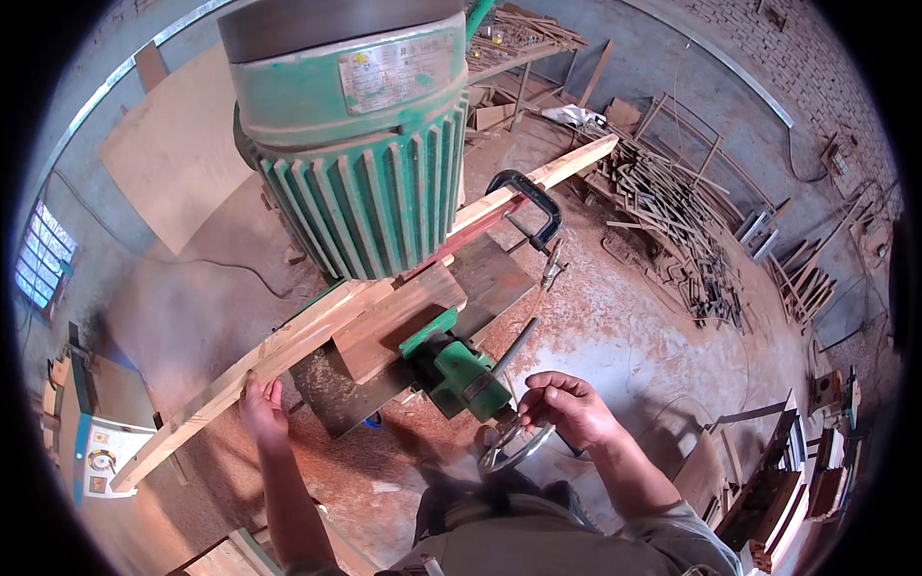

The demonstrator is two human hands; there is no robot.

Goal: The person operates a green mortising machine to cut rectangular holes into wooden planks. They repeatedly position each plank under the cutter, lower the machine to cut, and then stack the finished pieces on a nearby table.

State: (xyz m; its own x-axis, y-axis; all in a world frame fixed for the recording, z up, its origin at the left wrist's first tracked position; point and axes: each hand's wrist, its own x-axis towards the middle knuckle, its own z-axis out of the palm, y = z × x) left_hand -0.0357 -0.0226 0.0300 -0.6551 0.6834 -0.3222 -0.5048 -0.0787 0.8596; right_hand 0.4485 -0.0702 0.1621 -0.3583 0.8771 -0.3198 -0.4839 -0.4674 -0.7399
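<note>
A long pale wooden beam (206,408) runs diagonally across a woodworking machine, under its large green ribbed motor (365,192). Against the near edge of the beam's left part is my left hand (264,411), with thumb and fingers apart and the fingertips touching the wood. My right hand (573,413) is curled just above the rim of a metal handwheel (523,453); whether its fingers hold anything is hidden. That wheel joins a green clamp (461,372), whose jaw faces a wide wooden block (389,331) beside the beam. Farther along, a black C-clamp (545,206) grips the beam and a reddish strip.
Scrap wood strips (672,221) lie heaped on the dusty floor at the right. A workbench (528,56) stands at the back. A large wooden panel (178,154) leans at the left, above a control box (106,461). Wooden parts (768,499) are stacked at the lower right.
</note>
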